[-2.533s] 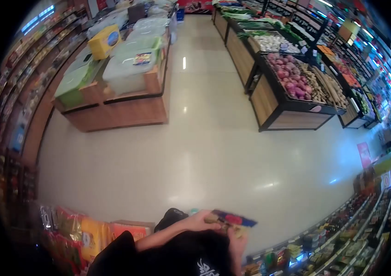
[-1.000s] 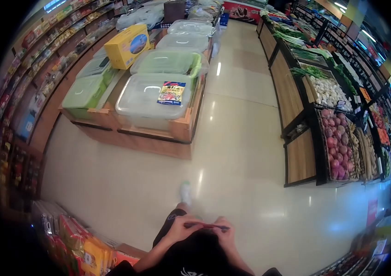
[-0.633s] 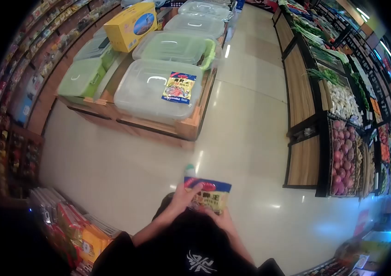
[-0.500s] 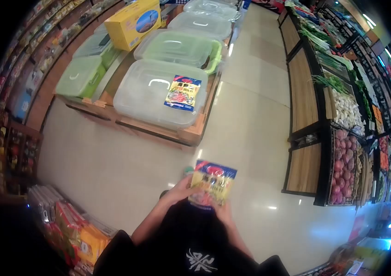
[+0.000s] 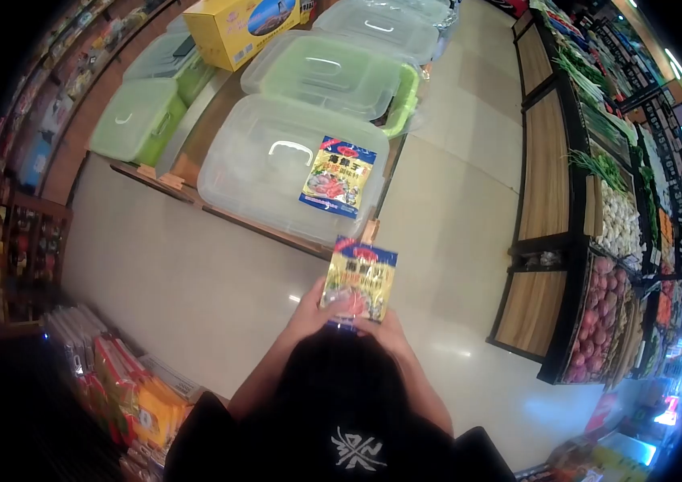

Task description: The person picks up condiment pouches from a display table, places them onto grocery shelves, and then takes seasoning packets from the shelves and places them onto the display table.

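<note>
A yellow and blue seasoning packet is held upright by its lower part, its printed front facing me. My left hand grips its lower left side, with the thumb across the front. On the lower right, my right hand holds the same packet. Just beyond it, a similar packet lies flat on the clear lid of a large plastic bin.
More lidded bins and a yellow box stand on the wooden display. Vegetable stands with onions and garlic line the right. Packaged goods sit at the lower left; shelves run along the left edge.
The view has come closer to the bins. Both hands have raised the packet from near my body and turned its front toward me. The packet on the lid appears nearer.
</note>
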The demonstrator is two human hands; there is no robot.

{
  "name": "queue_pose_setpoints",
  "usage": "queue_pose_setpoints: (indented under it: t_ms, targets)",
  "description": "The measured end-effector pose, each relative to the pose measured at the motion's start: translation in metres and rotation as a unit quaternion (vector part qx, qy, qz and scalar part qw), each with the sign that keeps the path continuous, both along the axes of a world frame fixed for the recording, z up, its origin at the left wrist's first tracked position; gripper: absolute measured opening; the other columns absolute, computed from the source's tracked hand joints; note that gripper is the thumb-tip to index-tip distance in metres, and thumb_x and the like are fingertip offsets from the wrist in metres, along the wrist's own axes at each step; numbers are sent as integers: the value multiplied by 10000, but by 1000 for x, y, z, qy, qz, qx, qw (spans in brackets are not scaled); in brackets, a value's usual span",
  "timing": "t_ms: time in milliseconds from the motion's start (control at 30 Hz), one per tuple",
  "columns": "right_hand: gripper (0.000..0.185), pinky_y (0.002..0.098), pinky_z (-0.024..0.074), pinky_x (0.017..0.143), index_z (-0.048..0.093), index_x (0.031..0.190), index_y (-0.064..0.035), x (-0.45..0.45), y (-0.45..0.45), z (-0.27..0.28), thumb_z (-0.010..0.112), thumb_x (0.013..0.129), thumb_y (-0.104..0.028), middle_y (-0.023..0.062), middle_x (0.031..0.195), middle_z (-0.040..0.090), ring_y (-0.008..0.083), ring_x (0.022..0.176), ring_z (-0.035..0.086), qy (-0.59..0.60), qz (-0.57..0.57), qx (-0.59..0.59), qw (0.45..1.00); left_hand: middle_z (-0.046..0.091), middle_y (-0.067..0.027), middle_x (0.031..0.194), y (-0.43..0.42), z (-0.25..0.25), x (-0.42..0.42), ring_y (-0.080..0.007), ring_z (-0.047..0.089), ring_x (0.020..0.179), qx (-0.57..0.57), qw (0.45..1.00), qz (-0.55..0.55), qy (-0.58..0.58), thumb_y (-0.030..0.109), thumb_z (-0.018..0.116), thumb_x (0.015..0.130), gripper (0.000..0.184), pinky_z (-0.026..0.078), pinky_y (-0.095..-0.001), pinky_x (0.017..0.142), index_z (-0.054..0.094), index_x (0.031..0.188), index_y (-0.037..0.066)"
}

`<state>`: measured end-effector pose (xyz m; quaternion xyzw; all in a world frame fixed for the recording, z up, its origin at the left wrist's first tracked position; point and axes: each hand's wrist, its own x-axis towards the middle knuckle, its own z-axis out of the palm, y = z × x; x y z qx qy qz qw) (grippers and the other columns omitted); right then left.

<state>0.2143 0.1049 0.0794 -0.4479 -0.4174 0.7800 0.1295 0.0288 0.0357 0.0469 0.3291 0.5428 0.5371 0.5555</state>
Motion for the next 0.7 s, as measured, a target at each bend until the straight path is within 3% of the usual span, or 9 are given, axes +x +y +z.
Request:
queue_pose_setpoints:
  t_ms: [67, 133, 233, 367, 433, 533, 667, 700]
  targets:
    - [290, 252, 522, 623, 579, 1079, -2, -24, 29, 8, 697, 814, -25, 44, 939, 642, 105, 760, 603, 33, -19, 56, 998, 540, -92, 1248, 31, 18, -17, -151, 519, 1120, 77, 996, 30, 29, 103, 675, 860, 666, 438, -289, 940, 305, 1402, -10]
    - [266, 246, 511, 613, 583, 1064, -1, -52, 63, 22, 690, 822, -30, 38, 918, 641, 103, 735, 598, 61, -31, 94, 993, 490, -102, 1298, 63, 39, -42, -167, 505, 1141, 114, 975, 14, 188, 113, 685, 846, 770, 430, -298, 958, 216, 1445, -5]
    - [353, 244, 488, 573, 560, 1075, 0, -92, 115, 3, 739, 803, -138, 44, 872, 641, 101, 676, 586, 34, -32, 139, 989, 470, -149, 1320, 113, 39, -76, -202, 518, 1139, 96, 969, 95, 208, 125, 698, 827, 808, 433, -307, 948, 204, 1450, -12]
    - [469, 252, 478, 515, 505, 1095, 16, -111, 150, -32, 765, 790, -227, 84, 823, 640, 119, 659, 601, -90, -52, 188, 977, 514, -220, 1186, 146, -21, -125, -381, 535, 1070, -37, 912, 82, 400, 190, 715, 791, 736, 448, -431, 889, 325, 1387, 5]
    - [551, 249, 471, 528, 483, 1133, 36, -105, 155, -51, 779, 773, -259, 81, 773, 634, 118, 663, 603, -181, -16, 264, 947, 516, -206, 1147, 144, -10, -124, -377, 533, 1047, -30, 874, 105, 473, 197, 724, 781, 695, 449, -435, 873, 373, 1349, 3]
    - [573, 263, 481, 584, 476, 1175, 44, -94, 149, -49, 772, 776, -241, 65, 749, 634, 124, 652, 592, -141, -39, 313, 938, 514, -195, 1162, 144, 20, -110, -382, 500, 1082, -1, 840, 140, 524, 166, 711, 782, 596, 424, -442, 896, 445, 1291, 6]
    - [659, 311, 492, 752, 417, 1313, 42, -100, 167, -49, 739, 794, -206, 160, 1043, 591, 203, 852, 589, -159, -34, 338, 927, 453, -208, 1297, 182, 25, -104, -415, 408, 1211, 55, 819, 144, 552, 180, 644, 833, 553, 341, -492, 994, 437, 1319, 17]
    - [665, 336, 470, 809, 417, 1324, 30, -104, 173, -50, 738, 791, -206, 172, 1106, 549, 239, 930, 555, -162, -31, 396, 904, 429, -213, 1342, 193, 24, -104, -425, 376, 1252, 63, 810, 140, 566, 190, 625, 849, 547, 313, -506, 1025, 431, 1331, 21]
